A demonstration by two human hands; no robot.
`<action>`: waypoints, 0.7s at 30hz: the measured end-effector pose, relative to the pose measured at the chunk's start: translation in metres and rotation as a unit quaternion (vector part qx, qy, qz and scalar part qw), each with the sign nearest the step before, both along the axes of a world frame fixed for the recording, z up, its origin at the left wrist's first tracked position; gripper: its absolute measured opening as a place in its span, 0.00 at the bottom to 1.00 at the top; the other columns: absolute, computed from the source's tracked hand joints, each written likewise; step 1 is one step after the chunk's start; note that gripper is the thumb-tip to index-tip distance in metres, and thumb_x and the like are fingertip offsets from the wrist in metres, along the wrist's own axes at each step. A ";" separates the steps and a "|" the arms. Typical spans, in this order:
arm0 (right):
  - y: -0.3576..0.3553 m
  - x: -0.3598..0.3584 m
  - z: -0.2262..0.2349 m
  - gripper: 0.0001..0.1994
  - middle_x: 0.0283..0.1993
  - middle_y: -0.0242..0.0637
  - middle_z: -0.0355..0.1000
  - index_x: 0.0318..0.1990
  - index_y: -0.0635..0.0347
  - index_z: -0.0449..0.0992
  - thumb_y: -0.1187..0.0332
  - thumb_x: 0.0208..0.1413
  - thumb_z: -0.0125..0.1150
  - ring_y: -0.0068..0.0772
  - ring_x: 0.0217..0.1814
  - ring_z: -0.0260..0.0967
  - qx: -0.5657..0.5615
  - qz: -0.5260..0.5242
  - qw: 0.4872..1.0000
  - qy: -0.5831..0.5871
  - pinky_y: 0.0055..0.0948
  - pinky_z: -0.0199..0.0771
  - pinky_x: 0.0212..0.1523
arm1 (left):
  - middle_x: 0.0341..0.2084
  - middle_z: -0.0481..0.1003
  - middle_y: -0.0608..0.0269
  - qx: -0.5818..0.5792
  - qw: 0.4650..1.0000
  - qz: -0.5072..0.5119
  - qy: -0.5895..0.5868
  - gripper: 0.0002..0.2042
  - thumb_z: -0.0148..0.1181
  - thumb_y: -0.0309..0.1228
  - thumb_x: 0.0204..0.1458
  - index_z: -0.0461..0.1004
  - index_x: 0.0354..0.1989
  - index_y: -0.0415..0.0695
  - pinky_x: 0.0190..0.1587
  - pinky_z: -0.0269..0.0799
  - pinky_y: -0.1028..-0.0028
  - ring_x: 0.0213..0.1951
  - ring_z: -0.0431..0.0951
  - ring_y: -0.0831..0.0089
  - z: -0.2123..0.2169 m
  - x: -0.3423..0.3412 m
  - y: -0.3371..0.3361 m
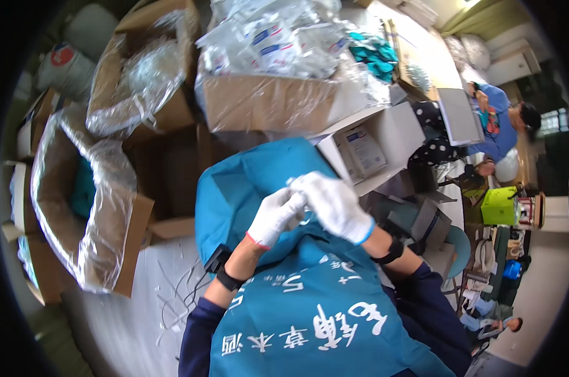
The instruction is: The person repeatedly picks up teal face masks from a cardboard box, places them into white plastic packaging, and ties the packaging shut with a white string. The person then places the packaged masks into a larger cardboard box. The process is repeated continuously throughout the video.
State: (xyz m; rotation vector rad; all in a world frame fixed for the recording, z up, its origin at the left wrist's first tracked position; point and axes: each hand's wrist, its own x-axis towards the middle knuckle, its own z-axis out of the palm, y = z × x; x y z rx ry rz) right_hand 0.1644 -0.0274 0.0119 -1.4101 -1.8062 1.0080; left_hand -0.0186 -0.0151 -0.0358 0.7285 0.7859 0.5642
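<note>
- White gloves (344,220) cover both hands, one cuff edged in red, the other in blue
- Left hand (277,217) has its fingers bent, their tips meeting the other glove; whether they grip anything I cannot tell
- Right hand (335,204) is blurred, its fingers curled toward the left ones; whether something small sits between the two is also hidden
- Teal cloth (253,173) lies directly beneath and beyond the hands, bulging into folds, nearest to both of them
- Teal apron (297,327) with white printing covers the person's front, between two dark blue sleeves
- Black straps circle both wrists (231,281)
- Open white box (401,135) stands tilted just beyond the right hand, with pale packets (365,151) inside
- Large cardboard box (269,103) farther ahead is heaped with clear and white packages (275,47), a teal bundle (372,56) beside them
- Plastic-lined carton (111,182) on the left holds something teal (83,188)
- Thin cables (177,301) lie loosely coiled on the grey floor (121,333)
- Person in blue (501,116) sits well apart at the right, near a bright green bag (498,206)
</note>
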 end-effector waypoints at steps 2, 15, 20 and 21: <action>-0.004 -0.004 0.006 0.10 0.40 0.42 0.78 0.45 0.59 0.77 0.66 0.65 0.52 0.46 0.38 0.78 0.044 -0.002 0.997 -0.063 0.35 0.77 0.37 | 0.26 0.72 0.71 -0.009 1.000 0.012 0.000 0.15 0.61 0.42 0.62 0.74 0.44 0.41 0.23 0.56 0.84 0.21 0.63 0.86 -0.003 0.004 -0.003; -0.012 0.009 -0.006 0.10 0.45 0.39 0.79 0.48 0.55 0.78 0.67 0.62 0.58 0.45 0.44 0.78 0.095 0.006 0.993 -0.065 0.37 0.78 0.42 | 0.31 0.76 0.67 0.212 0.965 -0.052 0.146 0.11 0.59 0.26 0.60 0.74 0.48 0.35 0.33 0.70 0.78 0.30 0.74 0.80 0.009 0.014 -0.006; -0.018 0.008 -0.016 0.10 0.45 0.38 0.79 0.47 0.55 0.79 0.66 0.60 0.60 0.44 0.44 0.78 0.083 0.035 0.996 -0.015 0.37 0.78 0.43 | 0.27 0.77 0.61 0.308 0.894 -0.175 0.273 0.11 0.59 0.27 0.57 0.75 0.46 0.37 0.39 0.73 0.73 0.33 0.74 0.81 0.002 0.001 -0.012; -0.019 0.009 -0.015 0.10 0.46 0.38 0.79 0.47 0.55 0.79 0.66 0.59 0.61 0.44 0.43 0.79 0.061 0.041 0.997 -0.026 0.36 0.78 0.43 | 0.27 0.77 0.61 0.284 0.902 -0.197 0.258 0.10 0.59 0.28 0.57 0.76 0.45 0.37 0.39 0.73 0.73 0.33 0.74 0.81 0.005 0.000 -0.010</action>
